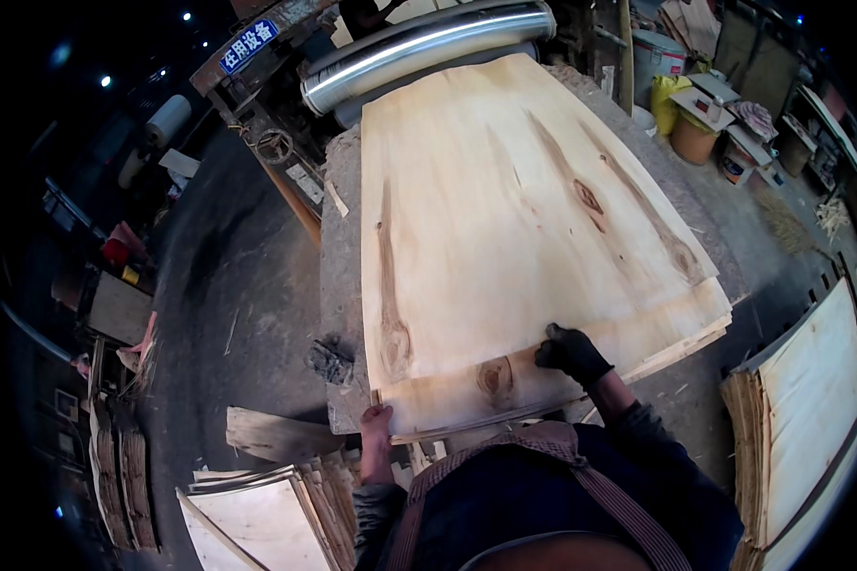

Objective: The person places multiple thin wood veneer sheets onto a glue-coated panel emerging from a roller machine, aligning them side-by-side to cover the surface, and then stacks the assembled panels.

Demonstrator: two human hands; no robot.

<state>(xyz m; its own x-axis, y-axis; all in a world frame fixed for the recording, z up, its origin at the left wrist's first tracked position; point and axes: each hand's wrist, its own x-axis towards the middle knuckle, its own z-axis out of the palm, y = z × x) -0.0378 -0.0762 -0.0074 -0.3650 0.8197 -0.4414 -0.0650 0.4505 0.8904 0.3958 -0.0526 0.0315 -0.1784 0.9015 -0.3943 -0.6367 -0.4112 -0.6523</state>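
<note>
Pale wood veneer, streaked with brown knots, lay as a thin stack of sheets (514, 238) on a grey worktable (341, 247), running from the person's near edge away to a shiny metal roller (428, 43) at the far end. The left hand (376, 428), bare, gripped the near left corner of the stack, fingers closed over the edge and thumb on top as far as could be seen. The right hand (569, 352), in a dark glove, pressed flat on the top sheet near the near edge, fingers bent and resting on the wood rather than clamped around it. The sheets looked thin and brittle, so a tug at one corner alone could have split the top sheet along a knot line or torn its edge; the layers at the near right corner already sat staggered, and an uneven push might have skewed them further or slid one off the table. More veneer stacks (809, 400) stood at the right and near left (257, 514). The underside of both hands was hidden, the count of sheets in the stack was unclear, and the left side of the room was too dark to make out beyond vague shelves and clutter. A dark lump (329, 362) on the table's left edge was hard to identify.
</note>
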